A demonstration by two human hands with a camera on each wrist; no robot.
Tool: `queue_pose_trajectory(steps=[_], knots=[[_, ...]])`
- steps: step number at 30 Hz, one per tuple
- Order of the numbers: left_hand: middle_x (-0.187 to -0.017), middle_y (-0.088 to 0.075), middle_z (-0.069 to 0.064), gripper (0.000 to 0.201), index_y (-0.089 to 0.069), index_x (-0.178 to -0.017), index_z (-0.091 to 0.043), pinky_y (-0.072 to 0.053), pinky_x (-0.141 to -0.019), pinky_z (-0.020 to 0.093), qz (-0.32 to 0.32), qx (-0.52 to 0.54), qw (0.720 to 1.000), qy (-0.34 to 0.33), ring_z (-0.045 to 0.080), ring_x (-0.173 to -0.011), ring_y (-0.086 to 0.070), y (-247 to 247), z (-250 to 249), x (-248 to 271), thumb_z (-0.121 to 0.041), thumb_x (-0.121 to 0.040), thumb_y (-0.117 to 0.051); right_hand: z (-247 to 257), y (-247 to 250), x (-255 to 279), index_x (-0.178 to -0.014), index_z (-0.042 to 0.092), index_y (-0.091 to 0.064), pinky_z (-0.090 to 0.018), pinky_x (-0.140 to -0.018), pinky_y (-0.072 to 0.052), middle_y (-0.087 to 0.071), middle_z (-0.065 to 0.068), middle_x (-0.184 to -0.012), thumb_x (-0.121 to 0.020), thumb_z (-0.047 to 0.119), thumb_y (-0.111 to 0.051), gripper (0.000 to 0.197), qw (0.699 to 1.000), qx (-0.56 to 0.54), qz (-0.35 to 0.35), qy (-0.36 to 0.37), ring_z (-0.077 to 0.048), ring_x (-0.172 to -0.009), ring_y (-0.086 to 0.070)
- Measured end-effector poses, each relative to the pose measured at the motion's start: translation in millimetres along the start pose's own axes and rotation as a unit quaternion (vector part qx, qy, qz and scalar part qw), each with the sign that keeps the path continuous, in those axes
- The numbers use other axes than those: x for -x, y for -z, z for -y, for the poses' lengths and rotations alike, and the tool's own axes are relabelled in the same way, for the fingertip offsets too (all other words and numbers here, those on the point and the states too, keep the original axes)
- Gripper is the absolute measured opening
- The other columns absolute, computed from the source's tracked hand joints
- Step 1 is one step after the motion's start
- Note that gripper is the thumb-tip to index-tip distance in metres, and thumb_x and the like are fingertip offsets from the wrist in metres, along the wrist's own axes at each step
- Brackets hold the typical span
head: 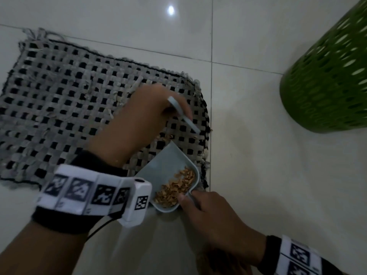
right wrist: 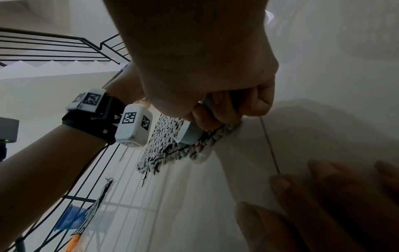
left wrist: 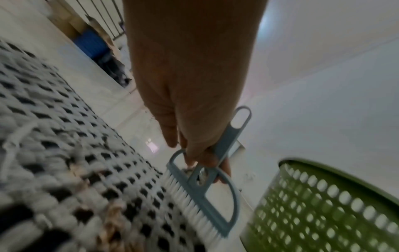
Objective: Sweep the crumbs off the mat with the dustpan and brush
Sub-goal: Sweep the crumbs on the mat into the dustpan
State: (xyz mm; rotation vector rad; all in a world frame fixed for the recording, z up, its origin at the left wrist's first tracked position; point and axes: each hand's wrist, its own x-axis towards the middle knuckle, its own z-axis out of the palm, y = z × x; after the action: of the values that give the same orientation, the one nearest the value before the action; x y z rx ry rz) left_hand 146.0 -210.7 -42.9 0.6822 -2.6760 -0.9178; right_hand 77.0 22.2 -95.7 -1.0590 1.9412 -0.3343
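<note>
Crumbs (head: 175, 188) in dustpan (head: 168, 165), right hand (head: 214, 221) gripping handle; left hand (head: 139, 120) clutching brush (left wrist: 205, 192) over mat (head: 59, 108).

No readable words, brand names or numbers anywhere — only black-and-white square code markers on the white wrist bands (head: 79, 190) and on the small white camera box (right wrist: 134, 125) at the left wrist, patterns rather than legible text.
</note>
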Motion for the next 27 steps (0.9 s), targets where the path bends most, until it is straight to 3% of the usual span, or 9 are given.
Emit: queue_pose_trajectory(steps=[3, 6, 9, 11, 13, 18, 21, 23, 27], knots=[[-0.090, -0.069, -0.001, 0.038, -0.079, -0.091, -0.022, -0.041, -0.069, 0.014, 0.052, 0.021, 0.998, -0.031, 0.011, -0.082, -0.058, -24, -9, -10, 0.011, -0.084, -0.062, 1, 1, 0, -0.082, 0.015, -0.062, -0.040, -0.069, -0.054, -0.066, -0.004, -0.076, -0.095, 0.064, -0.034, 0.058, 1.000, -0.006, 0.006, 0.000, -0.013, -0.066, -0.063], [-0.095, -0.067, -0.004, 0.018, -0.077, -0.091, -0.026, -0.039, -0.077, 0.016, 0.100, 0.026, 0.992, 0.069, 0.007, -0.089, -0.059, -19, -1, -2, -0.015, -0.094, -0.063, 0, 4, 1, -0.078, 0.015, -0.060, -0.040, -0.066, -0.053, -0.063, -0.004, -0.072, -0.096, 0.062, -0.037, 0.055, 1.000, -0.006, 0.005, -0.001, -0.015, -0.064, -0.061], [-0.087, -0.070, -0.007, 0.016, -0.077, -0.091, -0.022, -0.038, -0.069, 0.007, 0.106, 0.018, 0.985, 0.139, 0.002, -0.081, -0.062, 13, 13, 12, -0.015, -0.095, -0.064, 0, 4, 3, -0.075, 0.017, -0.057, -0.040, -0.063, -0.051, -0.061, -0.004, -0.069, -0.096, 0.062, -0.039, 0.053, 1.000, -0.004, 0.000, 0.006, -0.015, -0.062, -0.060], [-0.097, -0.073, 0.006, 0.022, -0.078, -0.097, -0.020, -0.046, -0.076, 0.024, 0.115, -0.050, 0.981, 0.148, 0.021, -0.088, -0.066, 29, 13, 11, -0.007, -0.096, -0.060, -2, 4, 3, -0.073, 0.017, -0.055, -0.038, -0.061, -0.049, -0.060, -0.003, -0.067, -0.096, 0.061, -0.039, 0.052, 1.000, -0.009, 0.004, 0.008, -0.015, -0.061, -0.060], [-0.101, -0.071, 0.008, 0.034, -0.077, -0.097, -0.028, -0.050, -0.075, 0.032, 0.100, -0.058, 0.987, 0.116, 0.025, -0.087, -0.065, 28, 2, 2, 0.000, -0.096, -0.058, -3, 6, 3, -0.074, 0.017, -0.057, -0.037, -0.061, -0.049, -0.061, -0.003, -0.068, -0.096, 0.061, -0.039, 0.052, 1.000, -0.012, 0.024, 0.013, -0.014, -0.061, -0.060], [-0.091, -0.066, -0.010, 0.016, -0.072, -0.087, -0.033, -0.042, -0.069, 0.014, 0.134, 0.052, 0.984, 0.104, 0.005, -0.085, -0.058, -16, -15, -11, -0.025, -0.095, -0.061, -12, 12, 5, -0.079, 0.014, -0.063, -0.030, -0.056, -0.044, -0.058, -0.004, -0.065, -0.096, 0.060, -0.040, 0.054, 0.996, -0.018, 0.082, 0.038, -0.013, -0.056, -0.056], [-0.094, -0.068, -0.004, 0.013, -0.073, -0.087, -0.024, -0.036, -0.066, 0.006, 0.144, 0.055, 0.978, 0.142, 0.009, -0.087, -0.059, -11, 0, 1, -0.027, -0.094, -0.062, -23, 16, 6, -0.079, 0.013, -0.064, -0.033, -0.057, -0.046, -0.060, -0.005, -0.066, -0.094, 0.064, -0.041, 0.058, 0.994, -0.035, 0.098, 0.044, -0.013, -0.057, -0.057], [-0.098, -0.072, 0.002, 0.015, -0.078, -0.095, -0.017, -0.037, -0.070, 0.012, 0.131, 0.020, 0.977, 0.166, 0.018, -0.093, -0.064, 9, 11, 12, -0.020, -0.094, -0.063, -31, 20, 7, -0.081, 0.012, -0.065, -0.037, -0.059, -0.047, -0.062, -0.007, -0.070, -0.093, 0.065, -0.043, 0.059, 0.992, -0.047, 0.108, 0.041, -0.016, -0.061, -0.060], [-0.108, -0.071, 0.008, 0.028, -0.077, -0.101, -0.023, -0.051, -0.085, 0.032, 0.118, -0.032, 0.977, 0.172, 0.025, -0.094, -0.065, 37, 12, 17, -0.003, -0.096, -0.059, -43, 30, 13, -0.079, 0.010, -0.067, -0.026, -0.054, -0.037, -0.053, 0.002, -0.058, -0.095, 0.059, -0.047, 0.055, 0.989, -0.058, 0.123, 0.054, -0.005, -0.050, -0.049]])
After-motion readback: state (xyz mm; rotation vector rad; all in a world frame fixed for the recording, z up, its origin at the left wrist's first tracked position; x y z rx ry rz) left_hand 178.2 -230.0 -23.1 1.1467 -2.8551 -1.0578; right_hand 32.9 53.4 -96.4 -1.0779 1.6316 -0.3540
